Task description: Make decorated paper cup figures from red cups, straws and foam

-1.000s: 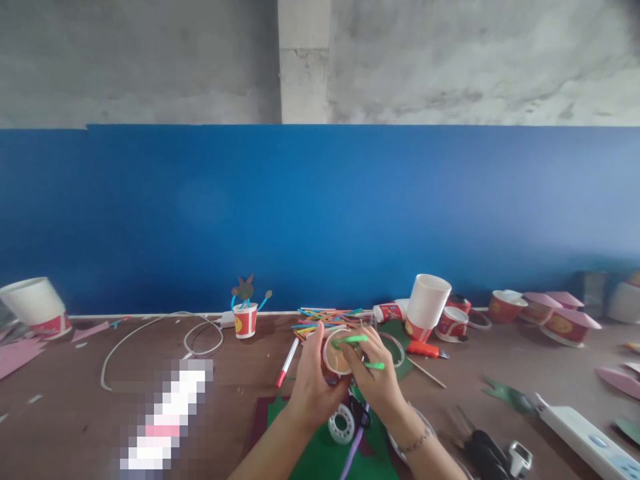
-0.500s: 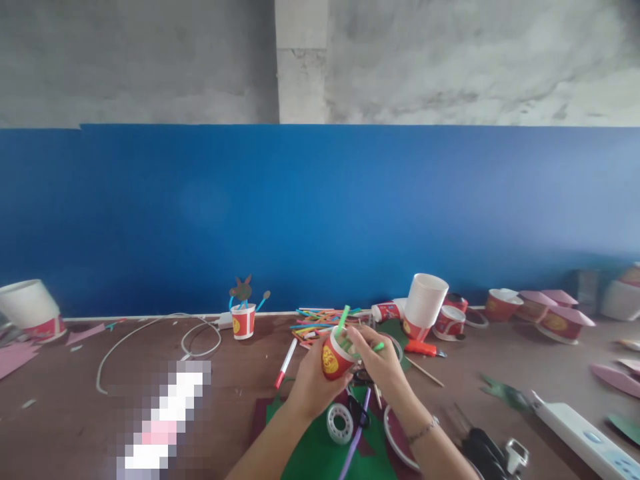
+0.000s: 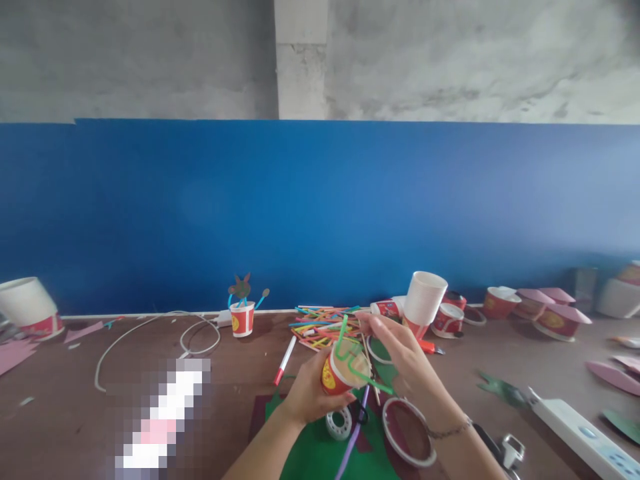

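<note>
My left hand (image 3: 311, 390) is wrapped round a short red and white paper cup (image 3: 336, 375) with a yellow emblem, tilted so that its inside faces me. Two bent green straws (image 3: 341, 339) stick out of the cup, one pointing up and the other out to the right. To the right of the cup is my right hand (image 3: 403, 350), fingers stretched out and holding nothing that I can see. Below the cup, a white tape roll (image 3: 339, 423) and a purple straw (image 3: 353, 437) lie on green paper (image 3: 305, 457).
Loose coloured straws (image 3: 317, 327) lie behind the cup, with a marker (image 3: 285, 360) to their left. A cup with a paper figure (image 3: 243, 320) stands back left. Tall stacked cups (image 3: 425, 300), a large tape ring (image 3: 410, 433) and a power strip (image 3: 585, 433) are on the right.
My right hand has drawn back from the cup to the right and its fingers have straightened. The cup sits slightly lower, its green straws now showing bent at the opening.
</note>
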### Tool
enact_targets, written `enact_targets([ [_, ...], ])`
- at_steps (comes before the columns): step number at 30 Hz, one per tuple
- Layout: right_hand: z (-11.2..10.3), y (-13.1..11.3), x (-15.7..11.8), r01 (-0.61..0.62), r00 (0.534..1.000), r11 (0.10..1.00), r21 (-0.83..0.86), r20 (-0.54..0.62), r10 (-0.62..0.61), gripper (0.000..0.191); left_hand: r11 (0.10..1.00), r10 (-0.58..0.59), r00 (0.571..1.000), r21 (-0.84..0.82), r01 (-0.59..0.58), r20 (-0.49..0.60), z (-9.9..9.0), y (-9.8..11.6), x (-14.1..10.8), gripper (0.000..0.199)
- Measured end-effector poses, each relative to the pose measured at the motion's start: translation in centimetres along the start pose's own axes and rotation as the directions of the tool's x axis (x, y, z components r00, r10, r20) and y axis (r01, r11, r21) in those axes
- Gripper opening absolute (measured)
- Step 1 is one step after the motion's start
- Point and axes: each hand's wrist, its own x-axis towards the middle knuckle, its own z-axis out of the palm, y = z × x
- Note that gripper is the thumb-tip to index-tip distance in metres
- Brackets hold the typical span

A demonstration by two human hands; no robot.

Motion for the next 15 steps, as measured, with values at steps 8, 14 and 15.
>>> enact_targets([
  [8, 0.8, 1.2, 0.1, 0.116, 0.989, 0.967, -0.226, 0.117, -0.091, 0.028, 0.993, 0.066, 0.991, 0.085, -0.076, 0.115, 0.1, -0.7, -0.4, 0.071],
  [14, 1.7, 2.5, 0.3, -0.008, 0.998, 0.973, -0.230, 0.063, 0.023, 0.028, 0.994, 0.076, 0.997, 0.078, -0.077, 0.010, 0.4, -1.4, -0.4, 0.071],
  [15, 1.8, 2.5, 0.3, 0.017, 0.999, 0.962, -0.273, 0.049, -0.003, 0.027, 0.995, 0.067, 0.998, 0.076, -0.067, -0.004, 0.4, -1.5, -0.4, 0.071],
])
